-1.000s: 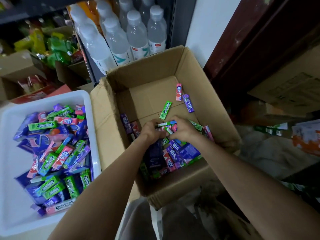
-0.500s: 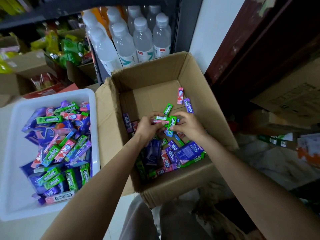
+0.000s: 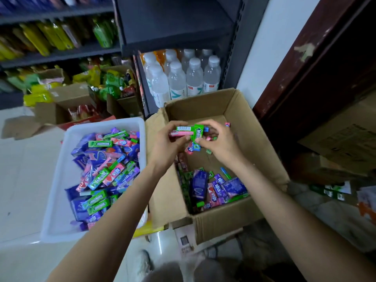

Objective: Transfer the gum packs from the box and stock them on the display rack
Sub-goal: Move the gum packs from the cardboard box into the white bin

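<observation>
Head view: gum packs pinched between both hands' grips, above box.

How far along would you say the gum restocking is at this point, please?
Done: many packs already fill the white tub beside the cardboard box. In hand: the left hand and right hand together hold a bunch of gum packs above the box. Left: a pile of packs at the box's near end. No gum rack is visible.
</observation>
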### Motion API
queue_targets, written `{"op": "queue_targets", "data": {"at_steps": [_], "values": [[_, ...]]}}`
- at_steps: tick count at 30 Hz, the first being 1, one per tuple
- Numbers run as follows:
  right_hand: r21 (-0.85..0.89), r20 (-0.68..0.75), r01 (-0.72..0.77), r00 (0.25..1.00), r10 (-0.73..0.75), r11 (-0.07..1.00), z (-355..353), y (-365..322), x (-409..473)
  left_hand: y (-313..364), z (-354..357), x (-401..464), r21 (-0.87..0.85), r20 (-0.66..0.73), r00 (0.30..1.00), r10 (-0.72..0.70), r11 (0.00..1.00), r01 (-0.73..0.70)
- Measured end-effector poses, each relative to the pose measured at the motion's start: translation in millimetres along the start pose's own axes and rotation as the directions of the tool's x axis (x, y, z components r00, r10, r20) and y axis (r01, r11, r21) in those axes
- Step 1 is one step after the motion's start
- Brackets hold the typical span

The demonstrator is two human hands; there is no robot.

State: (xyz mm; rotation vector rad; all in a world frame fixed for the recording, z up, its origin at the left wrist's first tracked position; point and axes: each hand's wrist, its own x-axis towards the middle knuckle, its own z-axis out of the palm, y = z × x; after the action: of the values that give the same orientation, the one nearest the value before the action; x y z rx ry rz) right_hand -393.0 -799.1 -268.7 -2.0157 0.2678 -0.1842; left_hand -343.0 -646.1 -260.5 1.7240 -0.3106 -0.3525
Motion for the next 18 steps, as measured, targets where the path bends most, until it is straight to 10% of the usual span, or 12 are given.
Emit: {"op": "queue_targets", "data": {"at_steps": [7, 18], "values": [[0.033, -0.058, 0.002, 0.998, 0.0, 0.999, 105.2, -70.1, -20.0, -13.4, -123.0, -27.2, 0.082, 0.022, 0.999, 0.044, 0.996, -0.046], [0.161, -0.003, -0.413, 0.908, 0.419, 0.896, 262.1, -53.1, -84.9, -106.4, -231.4, -89.1, 0.32, 0.222, 0.965, -0.14, 0.945, 0.063]]}}
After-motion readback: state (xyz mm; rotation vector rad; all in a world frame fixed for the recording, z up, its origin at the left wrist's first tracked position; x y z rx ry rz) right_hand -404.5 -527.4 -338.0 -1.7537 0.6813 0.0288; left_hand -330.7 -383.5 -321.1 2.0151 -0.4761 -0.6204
